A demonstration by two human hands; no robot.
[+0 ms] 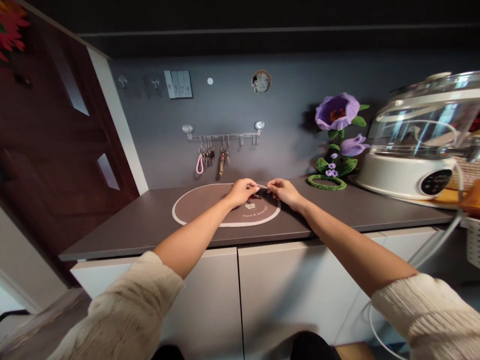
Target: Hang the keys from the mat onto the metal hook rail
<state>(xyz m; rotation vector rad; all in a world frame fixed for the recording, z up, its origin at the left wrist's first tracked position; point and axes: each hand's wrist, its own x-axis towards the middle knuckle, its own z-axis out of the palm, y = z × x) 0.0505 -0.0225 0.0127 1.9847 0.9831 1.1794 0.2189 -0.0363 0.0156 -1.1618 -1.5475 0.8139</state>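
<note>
My left hand (243,192) is closed in a pinch above the right half of an oval brown mat (202,202) with a pale rim. Close beside it, my right hand (282,192) also pinches, near the mat's right end. Between the two sets of fingertips is a small dark bunch (258,193) with a bit of red, partly hidden by my left hand. It looks like keys, but it is too small to make out surely. A pale printed figure and lettering show on the mat just below it.
On the wall, a clear hook rail (225,135) carries keys (207,156) with a pink loop and a tan key tag (222,164). To the right stand a purple fabric flower (337,112) on a green ring base and a white steamer-like appliance (407,175) with a clear top. White cabinets (202,300) are below.
</note>
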